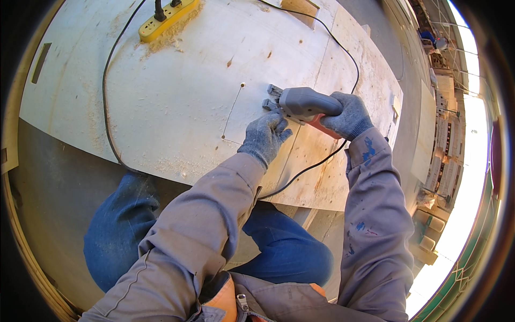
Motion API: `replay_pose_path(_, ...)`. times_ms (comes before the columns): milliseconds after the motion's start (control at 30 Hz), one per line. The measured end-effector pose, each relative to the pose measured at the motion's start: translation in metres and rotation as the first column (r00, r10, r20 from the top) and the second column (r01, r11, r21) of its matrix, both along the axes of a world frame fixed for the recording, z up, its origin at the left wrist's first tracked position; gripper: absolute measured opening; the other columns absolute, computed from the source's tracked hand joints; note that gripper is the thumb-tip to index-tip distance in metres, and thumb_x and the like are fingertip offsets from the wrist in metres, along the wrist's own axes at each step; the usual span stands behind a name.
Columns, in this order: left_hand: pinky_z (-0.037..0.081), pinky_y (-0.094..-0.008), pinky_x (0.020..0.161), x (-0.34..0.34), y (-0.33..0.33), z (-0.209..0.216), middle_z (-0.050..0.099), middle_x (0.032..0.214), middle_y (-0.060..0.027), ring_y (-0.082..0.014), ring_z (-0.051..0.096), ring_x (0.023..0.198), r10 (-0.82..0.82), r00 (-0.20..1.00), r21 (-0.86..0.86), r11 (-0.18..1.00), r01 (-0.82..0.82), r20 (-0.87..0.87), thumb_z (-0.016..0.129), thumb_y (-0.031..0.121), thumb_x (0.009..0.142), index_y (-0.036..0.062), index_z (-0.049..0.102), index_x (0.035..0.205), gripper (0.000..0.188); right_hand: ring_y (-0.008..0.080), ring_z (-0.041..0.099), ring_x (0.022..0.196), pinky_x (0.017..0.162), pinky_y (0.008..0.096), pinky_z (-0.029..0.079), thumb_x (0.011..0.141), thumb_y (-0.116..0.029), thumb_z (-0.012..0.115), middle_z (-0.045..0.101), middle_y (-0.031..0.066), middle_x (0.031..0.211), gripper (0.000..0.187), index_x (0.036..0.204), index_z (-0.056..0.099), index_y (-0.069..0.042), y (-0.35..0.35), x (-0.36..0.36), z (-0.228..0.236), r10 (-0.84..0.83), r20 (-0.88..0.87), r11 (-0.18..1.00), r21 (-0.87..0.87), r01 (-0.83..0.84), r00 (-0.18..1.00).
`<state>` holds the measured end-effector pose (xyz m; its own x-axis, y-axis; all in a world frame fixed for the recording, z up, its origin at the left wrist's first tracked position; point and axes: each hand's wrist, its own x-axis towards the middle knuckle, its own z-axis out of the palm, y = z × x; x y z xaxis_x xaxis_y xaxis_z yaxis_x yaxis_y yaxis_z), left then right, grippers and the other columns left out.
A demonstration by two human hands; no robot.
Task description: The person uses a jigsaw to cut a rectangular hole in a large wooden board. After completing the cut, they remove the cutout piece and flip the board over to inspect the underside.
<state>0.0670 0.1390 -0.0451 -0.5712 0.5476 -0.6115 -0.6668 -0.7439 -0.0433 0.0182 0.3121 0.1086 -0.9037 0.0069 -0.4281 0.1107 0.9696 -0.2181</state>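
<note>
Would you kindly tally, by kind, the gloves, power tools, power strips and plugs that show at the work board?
Gloves: 2
Power tool: 1
Power strip: 1
Plugs: 2
Total: 6

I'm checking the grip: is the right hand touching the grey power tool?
Touching. The head view shows the right hand wrapped around the back of the grey power tool.
</note>
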Motion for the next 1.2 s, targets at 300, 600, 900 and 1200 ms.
replay_pose_path(300, 0.050, -0.0359, 0.078, 0.003, 0.003, -0.005, 0.055, 0.084, -0.0038, -0.0168, 0.055, 0.077, 0.027, 1.000, -0.008, 1.000, -0.027, 0.009, 0.053, 0.009, 0.092, 0.0053, 0.060, 0.098, 0.010, 0.0294, 0.069, 0.073, 0.068, 0.0358, 0.054, 0.066, -0.039, 0.080, 0.070, 0.0167, 0.078, 0.041, 0.085, 0.069, -0.005, -0.001, -0.003, -0.002, 0.026, -0.010, 0.999, -0.029, -0.026, 1.000)
replay_pose_path(600, 0.049, -0.0406, 0.087, 0.002, 0.005, -0.003, 0.057, 0.094, -0.0056, -0.0194, 0.055, 0.087, 0.010, 0.997, -0.029, 1.000, -0.008, 0.072, 0.053, 0.013, 0.093, 0.0050, 0.061, 0.104, 0.015, 0.0321, 0.069, 0.077, 0.071, 0.0375, 0.054, 0.067, -0.040, 0.078, 0.070, 0.0176, 0.081, 0.042, 0.088, 0.069, -0.005, -0.010, -0.007, 0.002, 0.059, 0.018, 0.998, 0.014, -0.059, 0.998)
replay_pose_path(900, 0.049, -0.0414, 0.087, 0.003, 0.005, -0.005, 0.058, 0.098, -0.0077, -0.0211, 0.056, 0.091, 0.012, 0.996, -0.032, 0.999, -0.009, 0.084, 0.053, 0.013, 0.093, 0.0033, 0.061, 0.105, 0.017, 0.0328, 0.069, 0.079, 0.072, 0.0379, 0.054, 0.068, -0.039, 0.076, 0.070, 0.0174, 0.083, 0.040, 0.089, 0.070, -0.005, -0.013, -0.010, 0.000, 0.085, 0.024, 0.995, 0.050, -0.086, 0.996)
replay_pose_path(1200, 0.049, -0.0426, 0.089, 0.002, 0.003, -0.003, 0.058, 0.099, -0.0085, -0.0216, 0.056, 0.092, 0.015, 0.996, -0.040, 0.999, -0.011, 0.092, 0.053, 0.014, 0.093, 0.0032, 0.062, 0.106, 0.018, 0.0325, 0.070, 0.080, 0.072, 0.0378, 0.054, 0.068, -0.036, 0.077, 0.071, 0.0180, 0.084, 0.040, 0.090, 0.070, -0.005, -0.017, -0.013, 0.002, 0.071, 0.032, 0.997, 0.026, -0.072, 0.997)
